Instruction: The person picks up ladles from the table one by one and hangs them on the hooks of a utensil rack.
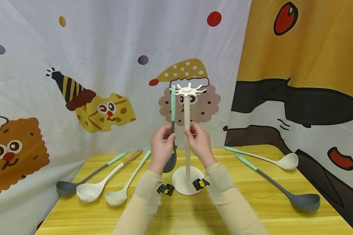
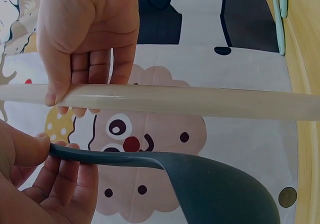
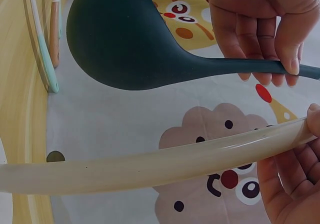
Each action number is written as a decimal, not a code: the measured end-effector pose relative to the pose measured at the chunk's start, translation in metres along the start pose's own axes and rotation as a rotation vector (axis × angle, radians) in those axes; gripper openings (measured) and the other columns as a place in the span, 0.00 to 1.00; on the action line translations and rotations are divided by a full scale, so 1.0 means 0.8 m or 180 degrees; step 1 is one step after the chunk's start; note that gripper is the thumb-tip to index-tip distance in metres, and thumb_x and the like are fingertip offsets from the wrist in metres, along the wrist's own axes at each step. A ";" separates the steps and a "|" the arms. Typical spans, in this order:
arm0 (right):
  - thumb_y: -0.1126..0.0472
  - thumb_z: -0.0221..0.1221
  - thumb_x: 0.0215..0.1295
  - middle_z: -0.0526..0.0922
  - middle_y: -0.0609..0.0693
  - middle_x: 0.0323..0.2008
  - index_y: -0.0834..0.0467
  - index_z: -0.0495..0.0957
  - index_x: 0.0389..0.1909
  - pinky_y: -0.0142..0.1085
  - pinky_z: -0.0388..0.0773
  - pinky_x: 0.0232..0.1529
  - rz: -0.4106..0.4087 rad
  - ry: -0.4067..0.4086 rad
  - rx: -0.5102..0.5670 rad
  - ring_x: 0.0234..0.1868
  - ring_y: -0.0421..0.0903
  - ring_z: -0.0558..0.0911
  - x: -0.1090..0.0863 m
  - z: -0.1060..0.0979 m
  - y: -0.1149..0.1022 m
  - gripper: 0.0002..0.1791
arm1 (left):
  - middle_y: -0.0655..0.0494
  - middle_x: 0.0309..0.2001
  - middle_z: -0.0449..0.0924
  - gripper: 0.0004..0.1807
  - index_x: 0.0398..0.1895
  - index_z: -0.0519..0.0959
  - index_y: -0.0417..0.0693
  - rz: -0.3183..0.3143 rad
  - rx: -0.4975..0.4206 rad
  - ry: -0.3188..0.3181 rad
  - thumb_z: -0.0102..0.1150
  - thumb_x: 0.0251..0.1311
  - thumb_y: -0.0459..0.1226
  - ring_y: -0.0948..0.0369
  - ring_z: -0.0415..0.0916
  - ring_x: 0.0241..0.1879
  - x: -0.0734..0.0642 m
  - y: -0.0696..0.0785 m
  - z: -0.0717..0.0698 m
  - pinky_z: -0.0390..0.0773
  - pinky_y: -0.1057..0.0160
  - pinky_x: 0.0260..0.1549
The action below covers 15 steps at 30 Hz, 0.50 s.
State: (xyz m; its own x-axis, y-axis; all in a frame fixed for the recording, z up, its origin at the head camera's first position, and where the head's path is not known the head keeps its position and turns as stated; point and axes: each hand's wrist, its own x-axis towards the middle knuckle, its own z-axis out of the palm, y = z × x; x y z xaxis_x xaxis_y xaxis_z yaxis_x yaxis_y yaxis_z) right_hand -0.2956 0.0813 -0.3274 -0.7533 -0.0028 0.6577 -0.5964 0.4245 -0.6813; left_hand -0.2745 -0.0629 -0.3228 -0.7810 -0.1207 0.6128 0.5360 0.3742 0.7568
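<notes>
My left hand (image 1: 161,145) pinches the dark shaft of a ladle (image 1: 173,107) with a mint-green handle, held upright with its bowl low. The handle's top end is at the left side of the hooked top (image 1: 186,89) of a cream utensil stand. My right hand (image 1: 199,141) pinches the stand's pole (image 1: 187,153) between thumb and fingers. In the left wrist view the dark ladle bowl (image 2: 225,184) hangs beside the pole (image 2: 200,100). The right wrist view shows the left fingers (image 3: 262,39) gripping the ladle's shaft close above its bowl (image 3: 125,39).
The stand's round base (image 1: 179,182) is on the wooden table (image 1: 194,215). Left lie a grey ladle (image 1: 67,188), a white ladle with a brown handle (image 1: 89,191) and a white one (image 1: 116,196). Right lie another white ladle (image 1: 288,161) and grey ladle (image 1: 306,201). A patterned curtain (image 1: 120,49) hangs behind.
</notes>
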 end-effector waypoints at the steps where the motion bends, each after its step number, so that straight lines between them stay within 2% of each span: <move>1: 0.64 0.58 0.71 0.77 0.57 0.38 0.64 0.77 0.49 0.45 0.81 0.40 0.0003 0.0000 -0.0006 0.40 0.52 0.79 0.000 0.000 0.000 0.10 | 0.50 0.35 0.81 0.05 0.42 0.81 0.43 -0.0007 -0.0008 -0.0001 0.60 0.65 0.29 0.54 0.77 0.36 0.000 0.000 0.000 0.79 0.54 0.35; 8: 0.64 0.58 0.71 0.77 0.56 0.39 0.63 0.77 0.51 0.45 0.81 0.41 0.0065 -0.0024 -0.0022 0.41 0.52 0.79 -0.001 0.000 -0.001 0.11 | 0.50 0.35 0.82 0.05 0.42 0.81 0.42 0.0029 -0.0018 -0.0011 0.60 0.65 0.28 0.54 0.78 0.35 -0.001 0.000 0.002 0.80 0.54 0.35; 15: 0.64 0.59 0.71 0.77 0.57 0.39 0.64 0.77 0.50 0.45 0.81 0.40 0.0019 0.0000 -0.0022 0.40 0.52 0.79 0.000 0.000 -0.001 0.11 | 0.50 0.35 0.82 0.06 0.43 0.81 0.43 0.0018 0.0038 -0.0042 0.61 0.65 0.28 0.53 0.79 0.36 -0.003 0.000 0.005 0.80 0.53 0.36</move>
State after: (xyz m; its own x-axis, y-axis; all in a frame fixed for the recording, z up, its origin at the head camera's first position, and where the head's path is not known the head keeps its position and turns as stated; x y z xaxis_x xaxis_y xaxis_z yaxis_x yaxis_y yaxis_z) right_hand -0.2951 0.0808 -0.3271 -0.7569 0.0000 0.6536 -0.5899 0.4307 -0.6831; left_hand -0.2735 -0.0589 -0.3251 -0.7822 -0.1063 0.6139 0.5367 0.3856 0.7505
